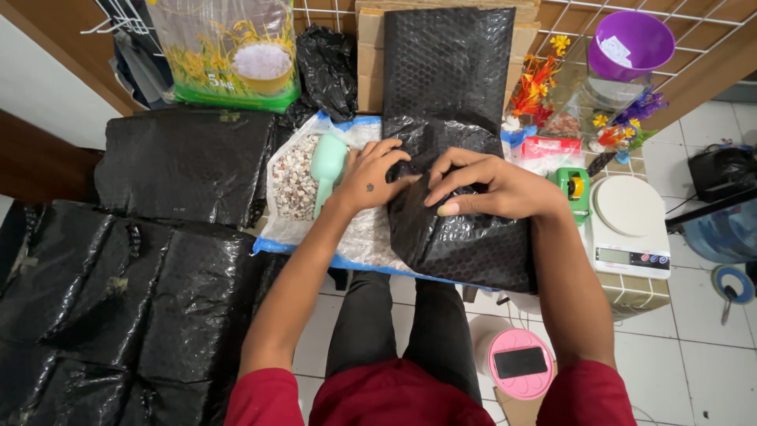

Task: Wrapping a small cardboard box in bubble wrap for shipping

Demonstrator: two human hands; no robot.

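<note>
Both my hands press on a black bubble-wrap packet [465,237] lying on my lap over a clear plastic sack. My left hand [371,175] rests flat on the packet's upper left edge, fingers spread. My right hand [493,187] lies across its top, fingers curled over the fold. Just left of my left hand, a mint-green scoop [327,166] sticks out of mottled white and brown pebbles [294,177] inside the open sack [355,237].
Several wrapped black packets [118,300] are piled at the left. A white kitchen scale [629,225] and a green tape dispenser [574,188] stand at the right on a tiled stool. A purple cup [631,43], flowers, a rice bag [229,51], and black wrap sheets [445,67] lie ahead. A pink lid with a phone [520,363] sits below.
</note>
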